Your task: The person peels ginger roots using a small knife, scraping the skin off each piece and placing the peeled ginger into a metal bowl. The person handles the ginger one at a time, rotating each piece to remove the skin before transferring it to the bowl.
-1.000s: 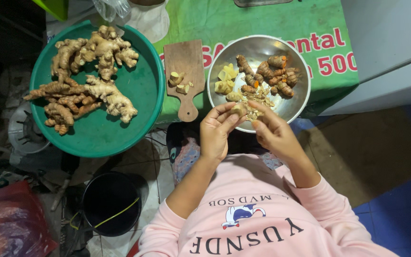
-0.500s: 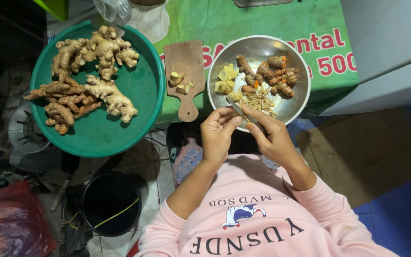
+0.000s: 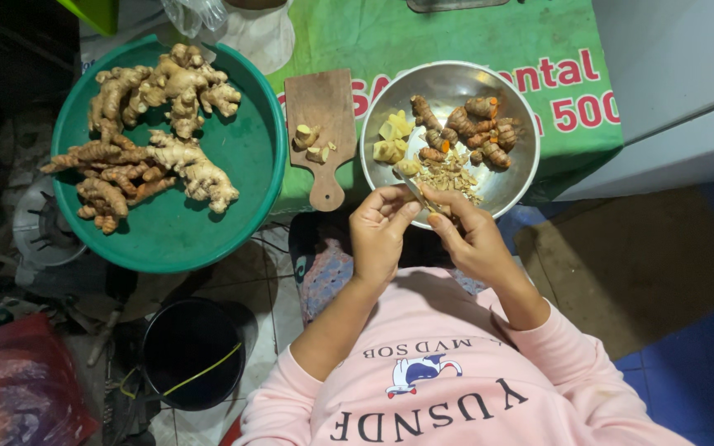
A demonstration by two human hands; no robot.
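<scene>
We see a deep green round tray [image 3: 167,239] carrying tan and pale brown ginger roots [image 3: 171,91], with darker, orange-brown turmeric fingers [image 3: 113,177] among them. The small cutting board [image 3: 321,124] is reddish brown wood, with pale yellow pieces on it. The bowl [image 3: 456,83] is shiny silver steel, holding pale yellow peeled chunks [image 3: 392,140], brown turmeric [image 3: 477,128] with bright orange cut ends, and beige peelings [image 3: 448,177]. The worktop cover [image 3: 423,33] is bright green with red and white lettering. Our sweatshirt [image 3: 456,388] is soft pink with dark print. The bucket [image 3: 192,351] is black with a yellow-green handle; the bag [image 3: 18,388] at the floor is red.
</scene>
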